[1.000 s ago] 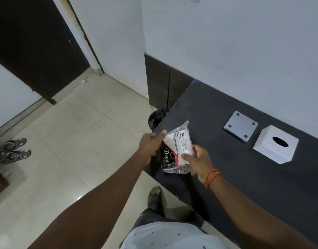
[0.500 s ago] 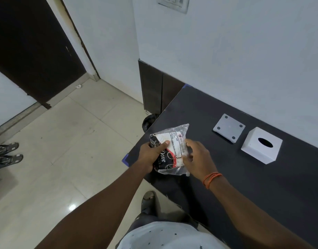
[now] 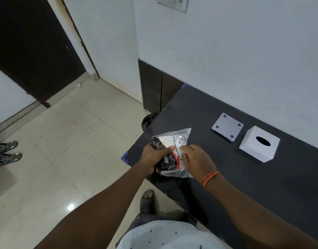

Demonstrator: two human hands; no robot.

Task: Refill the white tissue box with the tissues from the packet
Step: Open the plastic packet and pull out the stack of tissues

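A clear plastic tissue packet (image 3: 174,141) with black, red and white print lies between my hands over the near left corner of the black table (image 3: 244,186). My left hand (image 3: 154,157) grips its left side. My right hand (image 3: 195,159) pinches its right side, an orange thread around the wrist. The white tissue box (image 3: 259,143), a cube with an oval slot on top, stands further right on the table. Its flat white base plate (image 3: 227,126) with round pads at its corners lies just left of the box.
The table runs along a white wall; a dark cabinet (image 3: 154,90) stands at its far left end. A dark bin (image 3: 148,120) sits on the tiled floor by the table corner. Sandals (image 3: 5,153) lie at the far left. My foot (image 3: 147,200) is beside the table edge.
The packet came down from a raised, upright hold and lies lower over the table corner. My left hand has slid down to its left side, while my right has shifted onto its upper right part.
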